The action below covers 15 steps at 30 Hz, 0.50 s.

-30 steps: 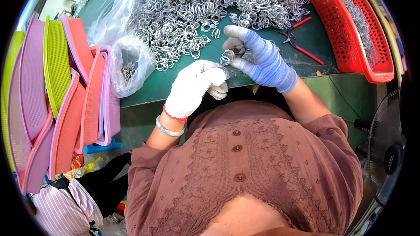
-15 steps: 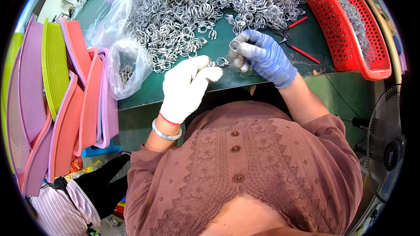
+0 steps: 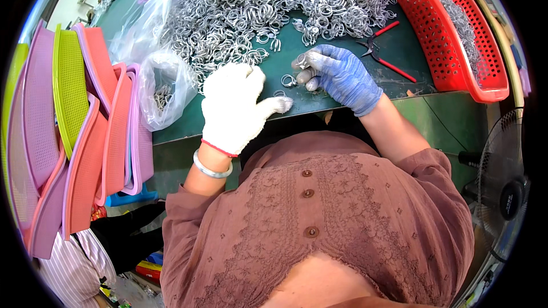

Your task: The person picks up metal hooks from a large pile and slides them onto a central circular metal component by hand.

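Note:
My right hand (image 3: 348, 77), in a blue glove with greyish fingertips, pinches a small silver metal ring (image 3: 301, 61) between thumb and fingers above the table's near edge. On my left is my left hand (image 3: 233, 108) in a white knit glove, back upward. Its thumb stretches out to the right, well apart from the fingers, whose tips are partly hidden at the pile's near edge. Between the hands a loose ring (image 3: 288, 80) lies on the green tabletop (image 3: 348, 120). A large pile of silver rings (image 3: 268, 5) spreads beyond both hands.
Red-handled pliers (image 3: 374, 45) lie right of my right hand. Beyond them stands a red perforated basket (image 3: 428, 40) holding metal pieces. A clear plastic bag (image 3: 165, 88) with rings sits at left, beside stacked coloured baskets (image 3: 85, 154). A fan (image 3: 505, 194) and another person (image 3: 77, 265) are nearby.
My left hand has moved left and its thumb has parted from its fingers, leaving a loose ring on the table. My right hand has shifted slightly left, still pinching a ring.

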{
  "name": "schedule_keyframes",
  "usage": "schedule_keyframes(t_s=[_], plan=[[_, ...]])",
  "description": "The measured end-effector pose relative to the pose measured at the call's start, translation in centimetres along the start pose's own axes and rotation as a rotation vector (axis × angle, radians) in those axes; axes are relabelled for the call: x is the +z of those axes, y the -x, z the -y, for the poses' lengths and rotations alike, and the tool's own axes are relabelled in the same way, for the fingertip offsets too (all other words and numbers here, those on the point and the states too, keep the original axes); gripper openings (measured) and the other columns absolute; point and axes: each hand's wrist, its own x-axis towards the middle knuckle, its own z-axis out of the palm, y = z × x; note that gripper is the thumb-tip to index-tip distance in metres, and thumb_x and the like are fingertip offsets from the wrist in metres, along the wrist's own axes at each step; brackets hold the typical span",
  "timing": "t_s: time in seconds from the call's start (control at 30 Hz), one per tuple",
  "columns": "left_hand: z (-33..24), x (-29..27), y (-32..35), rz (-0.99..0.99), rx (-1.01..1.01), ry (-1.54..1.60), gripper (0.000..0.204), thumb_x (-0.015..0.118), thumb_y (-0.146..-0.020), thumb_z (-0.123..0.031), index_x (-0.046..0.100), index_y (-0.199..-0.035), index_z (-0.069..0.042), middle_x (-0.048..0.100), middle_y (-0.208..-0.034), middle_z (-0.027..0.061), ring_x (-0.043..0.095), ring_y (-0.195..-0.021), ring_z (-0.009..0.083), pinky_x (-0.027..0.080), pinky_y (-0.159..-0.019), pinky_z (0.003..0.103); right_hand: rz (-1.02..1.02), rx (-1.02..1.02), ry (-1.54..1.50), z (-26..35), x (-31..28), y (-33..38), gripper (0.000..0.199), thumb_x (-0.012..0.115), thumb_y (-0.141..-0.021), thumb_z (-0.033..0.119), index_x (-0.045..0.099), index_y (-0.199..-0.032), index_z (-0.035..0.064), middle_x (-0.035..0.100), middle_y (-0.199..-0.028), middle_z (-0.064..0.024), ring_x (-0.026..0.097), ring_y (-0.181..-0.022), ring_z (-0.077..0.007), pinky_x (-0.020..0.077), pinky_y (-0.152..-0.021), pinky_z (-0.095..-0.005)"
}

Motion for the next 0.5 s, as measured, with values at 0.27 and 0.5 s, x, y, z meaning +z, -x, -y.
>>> schedule_keyframes(t_s=[0.27,0.5], plan=[[-0.6,-1.1,-1.2,-0.055,-0.092,0.163,0.065,0.079,-0.062,-0.032,0.058,-0.115,0.0,0.058,-0.08,0.0106,0.057,-0.072,0.0277,0.046,-0.066,0.035,0.026,0.003,0.032,0.0,1.4,-0.6,0.026,0.057,-0.094,0.023,0.062,-0.093,-0.0026,0.065,-0.085,-0.0106,0.063,-0.063,-0.013,0.0499,-0.051,-0.0214],[0.1,0.4,-0.7,-0.125,0.007,0.305,0.059,0.075,-0.064,-0.021,0.059,-0.118,-0.004,0.059,-0.08,0.01,0.058,-0.071,0.027,0.046,-0.064,0.035,0.084,0.033,0.159,0.6,2.4,-0.8,0.028,0.059,-0.092,0.025,0.063,-0.088,-0.002,0.065,-0.069,-0.007,0.059,-0.052,-0.0089,0.0426,-0.044,-0.0187]])
